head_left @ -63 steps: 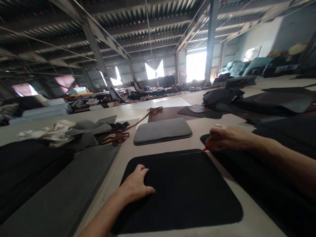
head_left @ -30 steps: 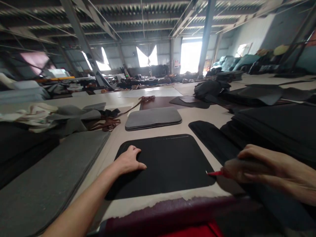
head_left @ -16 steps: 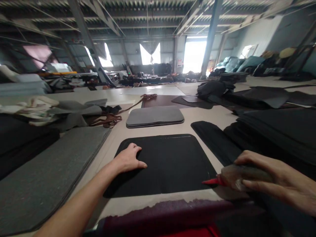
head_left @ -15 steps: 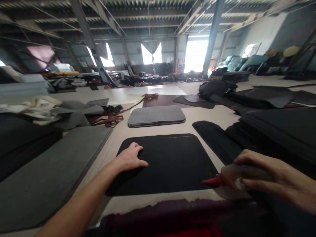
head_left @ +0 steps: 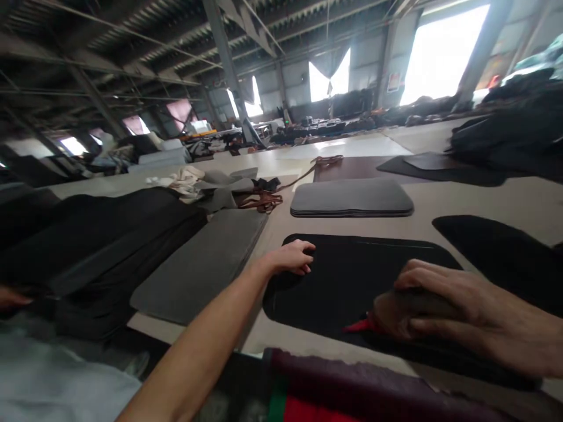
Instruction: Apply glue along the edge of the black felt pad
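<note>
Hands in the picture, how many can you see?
3: the left hand lies on the black pad, the right hand grips a red-tipped tool, and someone else's fingers peek in at the far left edge.

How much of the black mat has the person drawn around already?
A thin pale line already shows along the far edge of the black mat. Right now the left hand presses the mat's far left corner flat, while the right hand holds a red-tipped marker at the near edge. No line is visible along the left side, so that seems left.
</note>
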A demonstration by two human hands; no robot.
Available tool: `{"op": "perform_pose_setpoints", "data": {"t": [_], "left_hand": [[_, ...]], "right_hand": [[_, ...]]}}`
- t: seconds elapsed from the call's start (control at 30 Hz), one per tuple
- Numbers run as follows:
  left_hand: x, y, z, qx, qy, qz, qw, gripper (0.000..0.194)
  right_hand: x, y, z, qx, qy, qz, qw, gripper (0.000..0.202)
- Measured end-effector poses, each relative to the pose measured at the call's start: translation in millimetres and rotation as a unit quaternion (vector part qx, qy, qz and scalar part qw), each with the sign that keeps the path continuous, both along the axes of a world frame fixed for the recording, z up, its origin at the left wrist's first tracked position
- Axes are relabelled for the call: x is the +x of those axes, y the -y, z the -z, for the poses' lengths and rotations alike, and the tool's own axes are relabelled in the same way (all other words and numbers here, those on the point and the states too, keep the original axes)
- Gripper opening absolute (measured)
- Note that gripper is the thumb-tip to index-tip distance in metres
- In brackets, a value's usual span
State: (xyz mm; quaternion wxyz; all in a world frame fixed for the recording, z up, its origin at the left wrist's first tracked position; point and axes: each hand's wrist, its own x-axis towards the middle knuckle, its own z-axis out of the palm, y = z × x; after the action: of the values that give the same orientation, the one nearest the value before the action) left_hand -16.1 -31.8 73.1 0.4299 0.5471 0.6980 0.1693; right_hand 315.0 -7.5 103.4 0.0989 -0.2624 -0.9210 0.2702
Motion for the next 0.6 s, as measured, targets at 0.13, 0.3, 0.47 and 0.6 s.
{"op": "perform_pose_setpoints", "data": {"t": [0.13,0.3,0.47,0.6], "left_hand": [[-3,-1,1.4,-0.012,0.043,-0.011,0.999,0.055],[-5,-1,3.5,-0.012,0.062,-0.008,0.998,0.06],[-4,1,-2.4,-0.003,0.056,-0.004,0.998,0.06],[-2,3,-7.4,0.001,0.052,-0.011,0.999,0.059]], "right_hand": [[-45,4,-3.1,0.005,0.032,-0.074,0.997,0.024],[-90,10,-2.0,0.029,-0.003,-0.129,0.991,0.017],[-119,15,6.1,0.065,-0.071,-0.175,0.98,0.013],[-131,14,10.4,0.101,-0.088,-0.18,0.975,0.018]]}}
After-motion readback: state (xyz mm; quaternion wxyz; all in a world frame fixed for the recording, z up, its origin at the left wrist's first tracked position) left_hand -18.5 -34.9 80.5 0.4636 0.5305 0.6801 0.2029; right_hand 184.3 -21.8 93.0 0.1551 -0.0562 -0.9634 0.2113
